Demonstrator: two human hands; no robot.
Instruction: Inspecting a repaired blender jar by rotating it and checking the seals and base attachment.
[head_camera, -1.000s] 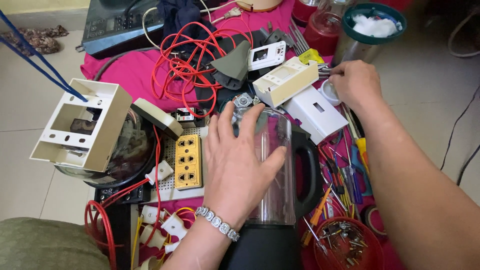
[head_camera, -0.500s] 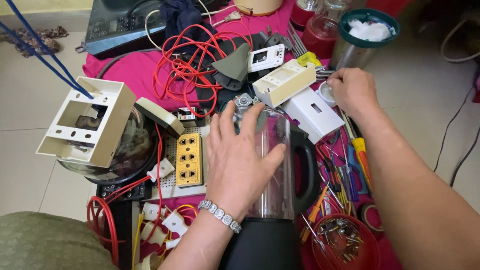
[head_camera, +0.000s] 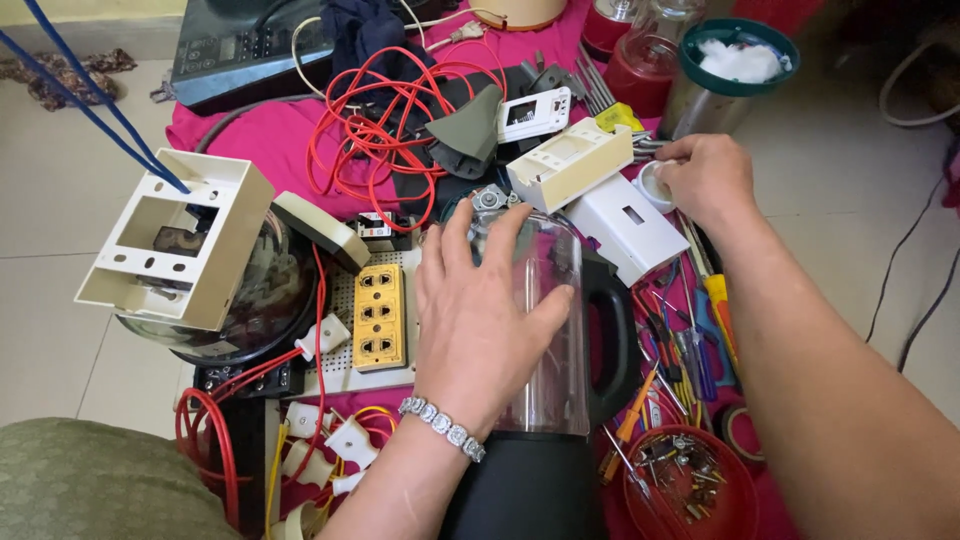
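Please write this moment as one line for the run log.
left hand: flat on clear blender jar | right hand: on small white cap | red wires behind

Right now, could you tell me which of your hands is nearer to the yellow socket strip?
Left. The left hand lies on the clear jug, just right of the yellow socket strip. The right hand is far off to the upper right, at a small white cup.

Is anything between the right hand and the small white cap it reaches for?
Nothing visible. The right hand already touches the white cap beside the white box. The left hand lies on the blender jar.
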